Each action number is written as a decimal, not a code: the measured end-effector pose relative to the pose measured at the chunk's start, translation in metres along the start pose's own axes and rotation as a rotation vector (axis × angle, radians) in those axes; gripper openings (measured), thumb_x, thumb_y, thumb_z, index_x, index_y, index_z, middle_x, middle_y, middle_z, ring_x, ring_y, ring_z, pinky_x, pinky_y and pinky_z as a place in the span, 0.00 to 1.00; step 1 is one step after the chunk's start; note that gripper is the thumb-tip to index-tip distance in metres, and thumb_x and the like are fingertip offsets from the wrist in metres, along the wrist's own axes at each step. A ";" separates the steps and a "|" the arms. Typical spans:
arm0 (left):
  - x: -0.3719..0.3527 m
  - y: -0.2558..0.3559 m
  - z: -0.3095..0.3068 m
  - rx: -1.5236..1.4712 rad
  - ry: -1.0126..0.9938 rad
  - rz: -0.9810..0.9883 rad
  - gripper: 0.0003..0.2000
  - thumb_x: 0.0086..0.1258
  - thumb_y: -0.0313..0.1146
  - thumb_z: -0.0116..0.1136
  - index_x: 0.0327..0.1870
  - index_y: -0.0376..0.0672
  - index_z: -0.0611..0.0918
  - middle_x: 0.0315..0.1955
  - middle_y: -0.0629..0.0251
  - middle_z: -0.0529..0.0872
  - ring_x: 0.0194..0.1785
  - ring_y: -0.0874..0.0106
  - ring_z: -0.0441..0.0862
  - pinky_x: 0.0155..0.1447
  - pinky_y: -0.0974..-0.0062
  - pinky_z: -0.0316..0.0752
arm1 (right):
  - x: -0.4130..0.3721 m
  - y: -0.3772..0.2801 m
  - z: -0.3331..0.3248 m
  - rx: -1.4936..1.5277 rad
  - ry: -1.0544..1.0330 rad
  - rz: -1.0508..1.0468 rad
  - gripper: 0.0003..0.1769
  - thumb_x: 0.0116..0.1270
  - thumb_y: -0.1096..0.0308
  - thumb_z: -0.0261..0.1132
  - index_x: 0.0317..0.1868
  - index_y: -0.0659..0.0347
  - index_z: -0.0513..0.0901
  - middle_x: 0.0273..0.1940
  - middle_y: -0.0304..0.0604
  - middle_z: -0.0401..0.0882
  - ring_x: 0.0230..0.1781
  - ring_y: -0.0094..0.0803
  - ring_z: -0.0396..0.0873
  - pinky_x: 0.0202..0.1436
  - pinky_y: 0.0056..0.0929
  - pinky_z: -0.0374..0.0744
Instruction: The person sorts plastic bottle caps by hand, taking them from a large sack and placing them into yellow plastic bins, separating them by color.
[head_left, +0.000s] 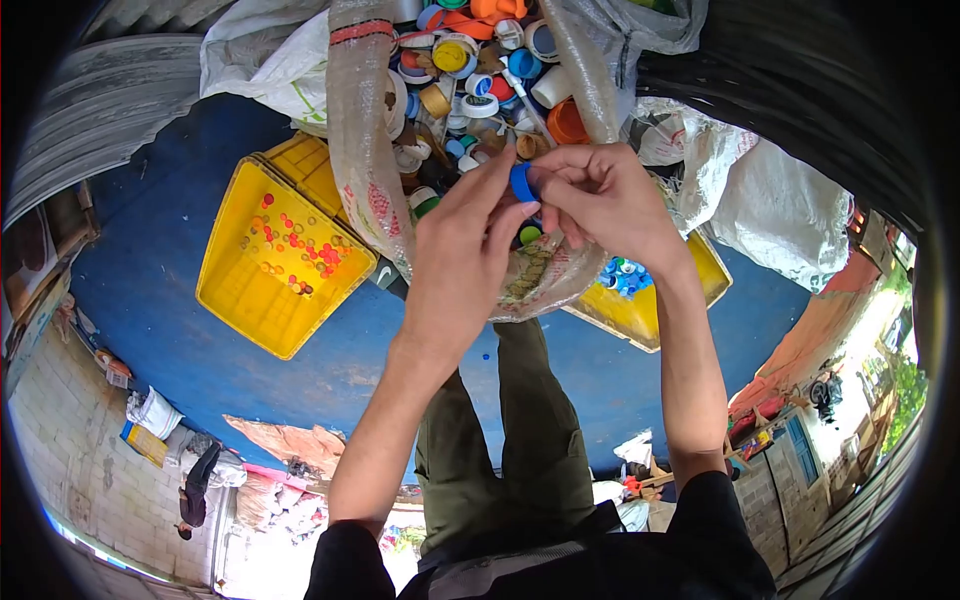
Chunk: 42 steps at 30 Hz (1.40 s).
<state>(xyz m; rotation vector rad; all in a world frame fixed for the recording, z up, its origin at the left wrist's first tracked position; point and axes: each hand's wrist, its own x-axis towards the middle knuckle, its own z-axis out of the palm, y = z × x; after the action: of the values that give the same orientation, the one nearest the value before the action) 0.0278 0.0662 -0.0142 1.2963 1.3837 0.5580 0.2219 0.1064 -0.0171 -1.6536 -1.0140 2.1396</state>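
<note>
A blue bottle cap (pixel 521 183) is held up between my two hands, over the near side of an open woven sack (pixel 362 150). The thumb and fingers of my left hand (pixel 462 238) pinch it from the left. From the other side, my right hand (pixel 615 205) grips its edge between thumb and curled fingers. Below and beyond them, the sack is full of mixed plastic caps and lids (pixel 480 105) in white, blue, orange, yellow and other colours. The cap's inside cannot be made out.
At left a yellow crate (pixel 225 290) holds scattered red and orange caps (pixel 300 245). Another yellow crate (pixel 715 270) at right, partly behind my arm, contains blue caps (pixel 627 277). White sacks (pixel 780 215) stand beyond it. A person (pixel 200 485) is in the background at lower left.
</note>
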 end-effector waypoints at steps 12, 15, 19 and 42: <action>-0.013 -0.004 -0.035 0.004 0.305 0.139 0.21 0.71 0.21 0.73 0.64 0.30 0.84 0.53 0.54 0.88 0.52 0.69 0.90 0.57 0.72 0.88 | 0.044 0.034 0.007 -0.339 0.000 -0.091 0.15 0.80 0.67 0.65 0.55 0.71 0.89 0.40 0.53 0.92 0.33 0.38 0.90 0.39 0.37 0.86; -0.020 -0.002 -0.043 -0.028 0.332 0.133 0.23 0.72 0.19 0.72 0.67 0.29 0.83 0.54 0.57 0.87 0.56 0.73 0.87 0.61 0.73 0.86 | 0.053 0.085 0.024 -1.002 0.221 -0.361 0.12 0.77 0.68 0.66 0.45 0.70 0.88 0.33 0.58 0.88 0.33 0.44 0.90 0.41 0.46 0.86; -0.029 -0.005 -0.045 -0.046 0.334 0.152 0.23 0.72 0.19 0.71 0.68 0.30 0.83 0.53 0.57 0.87 0.55 0.73 0.87 0.61 0.74 0.86 | 0.047 0.082 0.052 -1.246 0.247 -0.260 0.05 0.69 0.71 0.68 0.38 0.64 0.86 0.39 0.57 0.89 0.43 0.53 0.90 0.48 0.47 0.87; -0.142 0.038 -0.085 -0.100 0.184 0.167 0.21 0.74 0.25 0.72 0.66 0.34 0.84 0.51 0.53 0.90 0.54 0.66 0.91 0.60 0.69 0.87 | 0.010 0.073 0.060 -0.694 0.424 -0.257 0.20 0.69 0.76 0.72 0.61 0.70 0.84 0.59 0.55 0.88 0.57 0.43 0.89 0.60 0.34 0.87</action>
<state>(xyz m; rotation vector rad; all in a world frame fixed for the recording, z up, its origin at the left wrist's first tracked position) -0.0638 -0.0227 0.0979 1.3122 1.3856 0.8678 0.1782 0.0369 -0.0659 -1.9883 -1.8140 1.2491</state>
